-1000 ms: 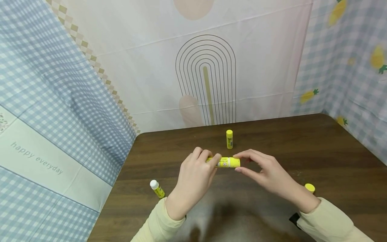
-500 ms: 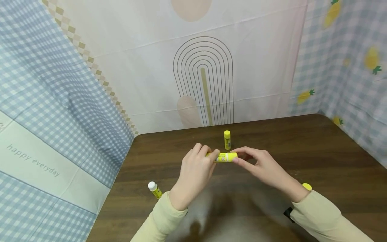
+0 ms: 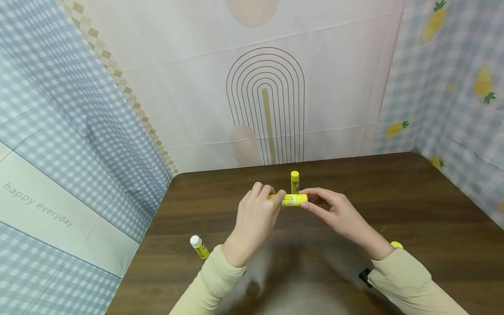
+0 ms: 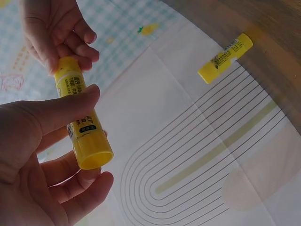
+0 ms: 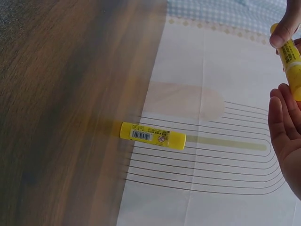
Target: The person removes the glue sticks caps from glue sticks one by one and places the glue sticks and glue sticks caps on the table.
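Glue stick (image 3: pixel 292 200): yellow, held at frame centre above the table (image 3: pixel 413 205), long axis horizontal, ends pointing left and right. Left hand (image 3: pixel 253 218) pinches its left end; right hand (image 3: pixel 334 212) pinches its right end. Bare wood spreads toward the right edge. Second stick (image 3: pixel 294 181) stands upright just behind.

Yellow round cap (image 3: pixel 396 244) behind right sleeve, mostly hidden. Held yellow plastic glue stick (image 3: pixel 290 200): both ends covered by fingers in head view. Label print on it unreadable, too small.
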